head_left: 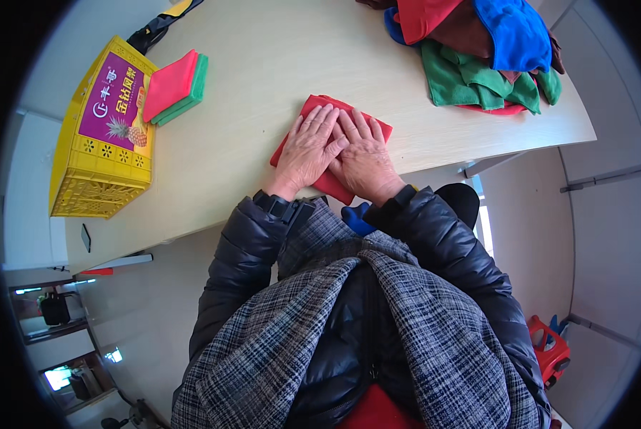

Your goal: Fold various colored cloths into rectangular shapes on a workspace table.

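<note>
Starting at our far left, well away from the fingers, a yellow crate (100, 154) sits on the table (263, 64), and a small stack of folded cloths (175, 86), pink over green, lies partly on its top and partly on the table. Neither hand is near them.

Moving right, our left hand (307, 151) lies flat on the red cloth (309, 109), fingers (320, 121) stretched out and only slightly spread, palm down. It grips nothing; it presses. The cloth lies directly beneath the fingers and shows a little beyond their tips, its long axis running on a slant from far left to near right, with the near corner reaching the table's edge.

Just beside it, touching along the thumb side, our right hand (363, 157) rests the same way, fingers extended and flat on the same cloth, holding nothing. Both hands are equally close to the cloth, since both cover it.

Beyond the right fingers, well apart at the far right of the table, a loose heap of cloths (477, 50) in red, blue, green and brown is piled.
</note>
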`<move>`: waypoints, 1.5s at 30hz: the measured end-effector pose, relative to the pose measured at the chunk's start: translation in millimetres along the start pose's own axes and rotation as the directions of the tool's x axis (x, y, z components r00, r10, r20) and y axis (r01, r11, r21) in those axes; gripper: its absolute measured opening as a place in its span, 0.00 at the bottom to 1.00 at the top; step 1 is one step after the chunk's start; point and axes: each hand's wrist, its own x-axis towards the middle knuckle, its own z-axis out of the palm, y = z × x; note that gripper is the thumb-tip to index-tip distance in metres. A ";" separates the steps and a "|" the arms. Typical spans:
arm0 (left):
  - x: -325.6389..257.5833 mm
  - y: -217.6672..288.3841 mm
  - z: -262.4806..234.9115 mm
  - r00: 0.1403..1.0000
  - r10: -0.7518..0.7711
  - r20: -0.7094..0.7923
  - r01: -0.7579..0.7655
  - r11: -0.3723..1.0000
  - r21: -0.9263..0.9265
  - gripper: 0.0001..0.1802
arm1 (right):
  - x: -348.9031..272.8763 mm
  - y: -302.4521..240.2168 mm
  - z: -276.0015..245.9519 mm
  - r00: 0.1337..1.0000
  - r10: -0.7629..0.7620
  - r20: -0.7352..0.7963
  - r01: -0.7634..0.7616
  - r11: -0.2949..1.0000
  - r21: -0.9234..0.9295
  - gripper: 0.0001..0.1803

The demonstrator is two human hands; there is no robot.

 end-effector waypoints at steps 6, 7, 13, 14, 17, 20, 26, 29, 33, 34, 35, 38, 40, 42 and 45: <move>-4.6 -2.2 9.2 1.000 -0.016 -0.005 0.016 0.988 0.156 0.40 | 5.4 18.3 -9.8 0.993 0.085 0.076 -0.082 0.995 -0.053 0.36; -5.0 -3.5 10.1 1.000 -0.002 -0.021 0.006 0.985 0.172 0.40 | 5.9 21.8 -9.3 0.993 0.092 0.075 -0.089 0.995 -0.049 0.36; -9.7 -3.8 4.5 1.000 -0.014 -0.024 0.017 0.990 0.142 0.38 | 5.6 52.2 -23.9 0.964 0.225 0.144 -0.212 0.972 -0.096 0.33; -11.6 -2.9 -0.8 1.000 -0.026 -0.014 0.027 0.993 0.113 0.37 | 2.0 50.9 -26.4 0.962 0.229 0.149 -0.216 0.972 -0.097 0.33; -21.4 3.9 -8.7 0.999 -0.022 -0.026 0.025 0.994 0.110 0.35 | -4.7 40.6 -35.3 0.989 0.151 -0.010 -0.150 0.977 -0.150 0.32; -36.3 13.7 -8.4 0.997 0.015 -0.075 -0.002 0.985 0.174 0.33 | -2.3 11.8 -26.6 0.998 0.003 0.058 -0.004 1.000 0.020 0.31; -48.6 15.0 -4.0 0.994 0.058 -0.095 -0.036 0.975 0.220 0.31 | -7.9 16.1 -8.7 0.992 -0.115 0.045 0.114 0.993 0.036 0.30; -45.6 10.4 -6.8 0.994 0.061 -0.094 -0.040 0.977 0.208 0.31 | -9.8 30.1 -12.3 0.994 -0.074 0.076 0.077 0.996 -0.038 0.30; -43.1 6.1 -6.6 0.993 0.075 -0.087 -0.055 0.974 0.220 0.31 | -10.8 49.2 -23.8 0.993 0.084 0.082 -0.081 0.996 -0.041 0.29; -42.3 4.3 -6.4 0.993 0.084 -0.085 -0.062 0.971 0.230 0.31 | -10.0 53.9 -27.4 0.993 0.086 0.082 -0.083 0.996 -0.043 0.29; -41.7 3.2 -6.8 0.992 0.093 -0.083 -0.071 0.968 0.241 0.31 | -7.7 58.2 -32.6 0.988 0.137 0.076 -0.129 0.987 -0.096 0.29; -41.6 1.3 -7.9 0.993 0.077 -0.092 -0.050 0.963 0.264 0.31 | -5.5 59.5 -41.5 0.970 0.236 0.054 -0.222 0.955 -0.198 0.29; -39.9 11.8 -12.4 0.993 0.075 -0.090 -0.048 0.961 0.274 0.31 | -6.9 48.7 -38.7 0.994 0.099 0.050 -0.100 0.995 0.011 0.29; -49.6 39.0 -20.9 0.981 0.190 -0.050 -0.176 0.964 0.201 0.30 | -7.6 45.5 -32.3 0.998 0.047 0.039 -0.051 0.992 0.116 0.29; -71.8 55.2 -12.0 0.969 0.245 -0.009 -0.240 0.956 0.169 0.29 | 0.1 45.3 -16.2 0.995 -0.055 0.080 0.047 0.993 0.105 0.29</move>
